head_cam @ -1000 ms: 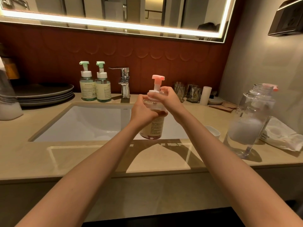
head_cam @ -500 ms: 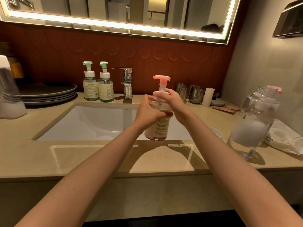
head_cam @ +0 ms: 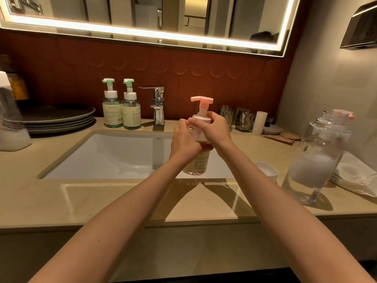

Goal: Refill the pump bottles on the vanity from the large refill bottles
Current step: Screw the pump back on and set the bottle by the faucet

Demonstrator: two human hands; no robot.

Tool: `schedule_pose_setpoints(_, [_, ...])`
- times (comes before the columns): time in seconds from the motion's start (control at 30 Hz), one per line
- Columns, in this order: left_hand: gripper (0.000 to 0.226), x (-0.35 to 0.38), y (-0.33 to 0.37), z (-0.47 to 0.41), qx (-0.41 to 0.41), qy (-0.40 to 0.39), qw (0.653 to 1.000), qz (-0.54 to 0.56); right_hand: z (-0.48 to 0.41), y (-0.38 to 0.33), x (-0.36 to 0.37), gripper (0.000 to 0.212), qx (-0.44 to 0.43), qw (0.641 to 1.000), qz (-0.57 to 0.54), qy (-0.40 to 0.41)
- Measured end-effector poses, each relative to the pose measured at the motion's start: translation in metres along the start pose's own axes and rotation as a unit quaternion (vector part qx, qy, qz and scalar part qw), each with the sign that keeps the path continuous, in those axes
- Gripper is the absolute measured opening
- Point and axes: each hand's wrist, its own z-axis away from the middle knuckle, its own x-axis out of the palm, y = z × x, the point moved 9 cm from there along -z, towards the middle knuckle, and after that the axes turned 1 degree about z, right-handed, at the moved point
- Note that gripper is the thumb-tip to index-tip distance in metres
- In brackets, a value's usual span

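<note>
Left hand [head_cam: 184,142]: wrapped round the body of the pink pump bottle [head_cam: 196,162], gripping from its left side.
Right hand [head_cam: 214,129]: fingers curled over the bottle's white collar, just above the left hand.
Pink bottle: one; between both hands, over the near right part of the sink [head_cam: 114,154]. Upright, long axis vertical; pink head bar runs left to right, spout end unclear.
Green pump bottles: two, [head_cam: 111,113] and [head_cam: 131,115]; beyond and left of the hands, side by side, upright, spouts pointing left.
Faucet [head_cam: 158,107]: one; just beyond the left hand.
Refill bottles: two; one [head_cam: 318,160] well right of the right hand, uncapped, milky liquid low inside; one [head_cam: 12,127] far left, partly cut off.
Glasses: two, [head_cam: 226,114] and [head_cam: 244,118]; beyond the right hand.
Plates [head_cam: 59,117]: one stack, far left.
</note>
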Motion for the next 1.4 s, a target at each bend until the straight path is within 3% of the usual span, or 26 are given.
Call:
schedule_pose_setpoints(0.1, [0.071, -0.001, -0.001, -0.006, 0.006, -0.011, 1.000, -0.012, 0.000, 0.007, 0.008, 0.063, 0.041, 0.996, -0.037, -0.071])
schedule_pose_setpoints(0.23, [0.073, -0.007, -0.011, -0.017, -0.029, -0.010, 0.999, 0.009, -0.006, 0.023, 0.003, 0.035, 0.115, 0.983, -0.090, -0.114])
schedule_pose_setpoints(0.37, [0.082, -0.012, -0.022, -0.032, -0.073, 0.012, 0.997, 0.038, -0.009, 0.044, 0.004, 0.060, 0.160, 0.974, 0.042, -0.152])
schedule_pose_setpoints(0.5, [0.088, -0.019, -0.028, -0.042, -0.139, 0.093, 0.986, 0.020, -0.005, 0.049, 0.030, 0.077, 0.142, 0.957, 0.126, -0.217])
schedule_pose_setpoints(0.57, [0.088, -0.019, -0.026, -0.047, -0.152, 0.115, 0.981, 0.033, -0.015, 0.045, 0.045, 0.077, 0.092, 0.968, 0.138, -0.190])
schedule_pose_setpoints(0.63, [0.088, -0.015, -0.021, -0.053, -0.136, 0.111, 0.983, 0.048, -0.030, 0.045, 0.050, 0.061, 0.048, 0.977, 0.171, -0.118])
schedule_pose_setpoints(0.73, [0.086, -0.008, -0.017, -0.064, -0.126, 0.056, 0.986, 0.091, -0.044, 0.054, 0.044, 0.057, 0.059, 0.976, 0.207, -0.044])
schedule_pose_setpoints(0.87, [0.064, 0.000, -0.027, -0.078, -0.166, -0.049, 0.972, 0.160, -0.051, 0.061, 0.042, 0.076, 0.087, 0.985, 0.135, -0.055])
schedule_pose_setpoints(1.07, [0.027, 0.010, -0.040, -0.092, -0.175, -0.130, 0.954, 0.204, -0.082, 0.061, 0.047, 0.075, 0.091, 0.989, 0.085, -0.080])
schedule_pose_setpoints(1.2, [0.056, 0.008, -0.046, -0.112, -0.166, -0.120, 0.958, 0.200, -0.111, 0.067, 0.050, 0.080, 0.087, 0.978, 0.178, -0.061])
schedule_pose_setpoints(1.4, [0.072, 0.004, -0.063, -0.139, -0.185, -0.090, 0.955, 0.215, -0.140, 0.081, 0.068, 0.081, 0.092, 0.983, 0.154, -0.035])
